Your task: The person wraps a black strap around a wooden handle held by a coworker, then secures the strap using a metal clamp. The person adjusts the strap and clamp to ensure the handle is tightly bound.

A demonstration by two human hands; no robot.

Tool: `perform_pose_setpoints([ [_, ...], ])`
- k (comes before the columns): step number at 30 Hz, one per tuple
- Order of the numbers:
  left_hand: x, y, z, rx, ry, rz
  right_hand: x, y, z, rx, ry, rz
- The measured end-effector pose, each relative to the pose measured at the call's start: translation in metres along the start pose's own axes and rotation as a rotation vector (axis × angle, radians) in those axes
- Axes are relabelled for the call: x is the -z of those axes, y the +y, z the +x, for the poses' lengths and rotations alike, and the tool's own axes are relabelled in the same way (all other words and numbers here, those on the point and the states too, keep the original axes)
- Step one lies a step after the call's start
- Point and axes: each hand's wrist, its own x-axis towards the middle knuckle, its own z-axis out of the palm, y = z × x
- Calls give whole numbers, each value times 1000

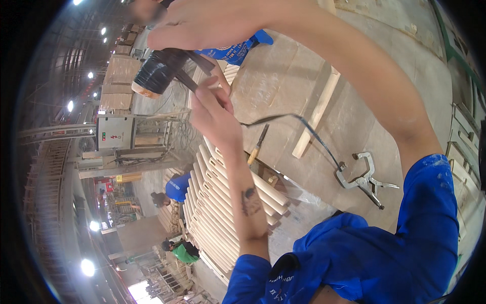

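My right hand (207, 24) is raised at the top, bent over a short black cylinder (161, 70) with a tan end, perhaps a roll of tape. Its fingertips are mostly hidden behind the cylinder and the hand itself. Lower down, my left hand (216, 114) is closed in a pinch on a dark strip (187, 80) leading to the cylinder. From behind that hand a black band (309, 127) runs rightward over the table to a metal locking clamp (362, 177). A chisel-like tool (257, 147) with a wooden handle lies beside my left forearm.
A long pale wooden bar (316, 119) lies on the worktable (273, 86). Rows of rounded wooden slats (215, 202) are stacked at left. A co-worker in a blue shirt (235, 53) stands close across; others work farther off, near a grey electrical box (115, 133).
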Motion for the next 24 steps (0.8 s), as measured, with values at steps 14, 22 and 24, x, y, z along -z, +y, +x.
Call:
perform_pose_setpoints([
  [14, 32, 44, -70, -90, -360, 40, -18, 9, 4, -168, 116, -75],
  [22, 24, 35, -32, -24, -52, 207, -16, 6, 7, -169, 71, -47],
  [24, 19, 35, -18, -14, -41, 93, -15, 3, 5, -172, 65, -38],
])
